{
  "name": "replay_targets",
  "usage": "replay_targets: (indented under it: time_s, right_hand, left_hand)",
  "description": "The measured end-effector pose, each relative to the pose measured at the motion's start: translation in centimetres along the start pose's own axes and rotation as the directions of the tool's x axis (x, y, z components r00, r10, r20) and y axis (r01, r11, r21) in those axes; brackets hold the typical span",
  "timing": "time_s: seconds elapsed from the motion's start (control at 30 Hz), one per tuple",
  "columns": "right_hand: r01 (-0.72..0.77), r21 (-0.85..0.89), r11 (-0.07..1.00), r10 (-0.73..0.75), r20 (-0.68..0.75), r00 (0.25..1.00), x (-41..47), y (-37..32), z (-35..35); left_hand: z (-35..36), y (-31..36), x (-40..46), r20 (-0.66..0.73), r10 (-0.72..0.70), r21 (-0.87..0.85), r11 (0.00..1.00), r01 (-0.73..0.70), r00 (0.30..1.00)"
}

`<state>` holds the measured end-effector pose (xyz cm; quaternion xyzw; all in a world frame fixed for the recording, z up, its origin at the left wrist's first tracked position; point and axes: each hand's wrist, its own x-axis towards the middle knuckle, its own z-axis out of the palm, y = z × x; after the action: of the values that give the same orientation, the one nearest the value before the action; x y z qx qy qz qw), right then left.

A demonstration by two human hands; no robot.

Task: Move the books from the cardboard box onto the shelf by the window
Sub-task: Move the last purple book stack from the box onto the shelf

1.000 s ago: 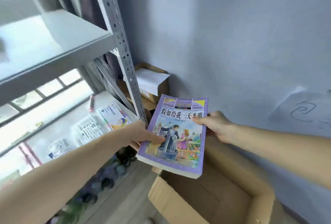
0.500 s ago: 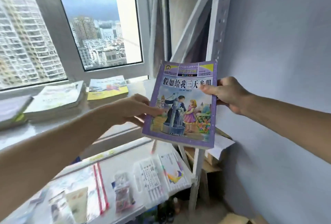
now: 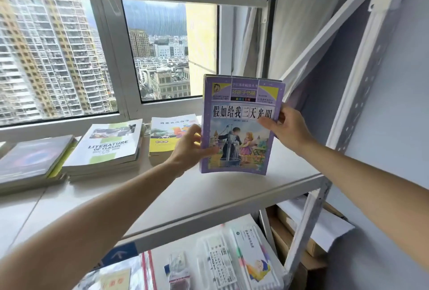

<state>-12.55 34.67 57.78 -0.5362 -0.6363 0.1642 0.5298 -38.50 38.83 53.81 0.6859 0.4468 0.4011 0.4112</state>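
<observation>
A purple children's book (image 3: 241, 125) with a picture of two children at a pump is held upright above the right part of the white shelf (image 3: 209, 197). My left hand (image 3: 188, 148) grips its left edge, thumb on the cover. My right hand (image 3: 286, 128) grips its right edge the same way. On the shelf by the window lie a stack topped by a yellow book (image 3: 170, 135), a stack topped by a white "Literature of Classic" book (image 3: 109, 146) and a dark book (image 3: 32, 157) at the left. The cardboard box is out of view.
The shelf's perforated metal upright (image 3: 362, 85) stands at the right against a grey wall. A lower shelf (image 3: 209, 264) holds plastic packets and pen boxes. Brown cartons (image 3: 301, 238) with a white sheet sit low at the right. A window (image 3: 157, 50) is behind.
Both hands have lifted the purple book from above the cardboard box up to shelf height and turned it upright; the view has risen from the box to the shelf and window.
</observation>
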Motion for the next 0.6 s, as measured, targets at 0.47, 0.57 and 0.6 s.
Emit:
replay_targets:
  time_s: [0.47, 0.57, 0.6]
  right_hand:
    - [-0.075, 0.094, 0.993, 0.060, 0.154, 0.986, 2.5, 3.8, 1.6]
    - [-0.128, 0.072, 0.989, 0.110, 0.215, 0.970, 1.8, 5.1, 2.2]
    - [-0.133, 0.082, 0.988, 0.113, 0.210, 0.971, 1.8, 5.3, 2.4]
  left_hand:
    - [0.7, -6.4, 2.2, 0.046, 0.034, 0.012, 0.999, -0.034, 0.998]
    - [0.8, -7.1, 2.2, 0.067, 0.040, 0.044, 0.998, -0.043, 0.997]
    - [0.9, -7.1, 2.3, 0.055, 0.046, 0.041, 0.998, -0.049, 0.997]
